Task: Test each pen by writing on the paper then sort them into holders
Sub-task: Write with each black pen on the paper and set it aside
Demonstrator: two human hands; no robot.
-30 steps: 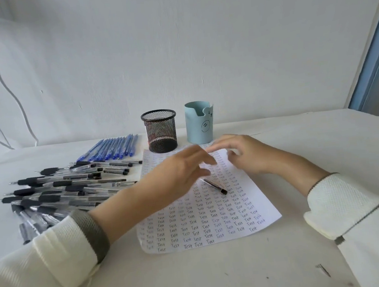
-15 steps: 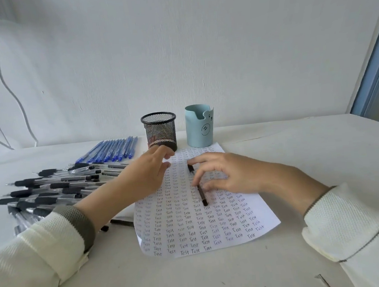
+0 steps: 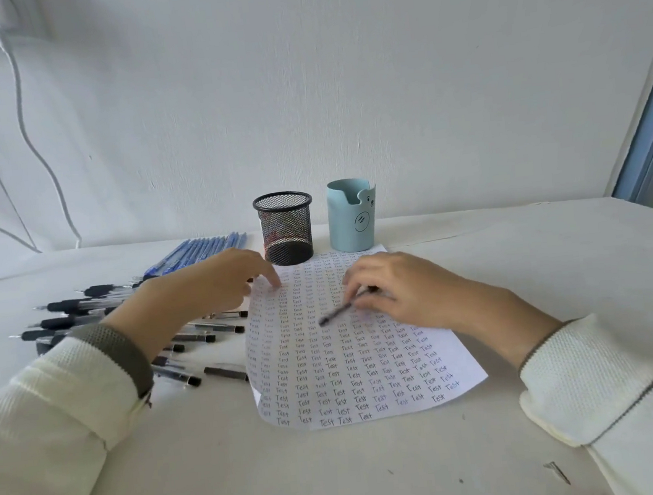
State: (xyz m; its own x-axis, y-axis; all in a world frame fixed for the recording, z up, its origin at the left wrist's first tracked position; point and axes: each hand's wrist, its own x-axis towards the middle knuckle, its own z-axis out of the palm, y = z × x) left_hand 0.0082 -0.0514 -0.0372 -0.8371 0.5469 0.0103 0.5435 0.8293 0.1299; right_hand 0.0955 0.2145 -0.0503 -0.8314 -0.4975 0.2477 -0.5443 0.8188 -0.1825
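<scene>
A sheet of paper [image 3: 369, 379] covered in rows of the word "Test" lies in front of me. My right hand [image 3: 404, 287] grips a black pen [image 3: 337, 312] over the sheet's upper half, tip pointing down-left. My left hand [image 3: 217, 285] rests with fingers spread on the sheet's top left corner and holds nothing. Behind the paper stand a black mesh holder [image 3: 285, 227] and a light blue holder [image 3: 351, 215] with a face drawn on it; I cannot see into either.
Left of the paper lies a spread of black pens [image 3: 71, 305], partly hidden by my left arm, with more black pens [image 3: 205, 334] beside the sheet's edge. A row of blue pens [image 3: 197, 249] lies behind them. White cables [image 3: 22, 129] hang on the wall at left.
My right hand has lifted the black pen off the paper into a grip. My left hand moved left, from the middle of the sheet to its top left corner.
</scene>
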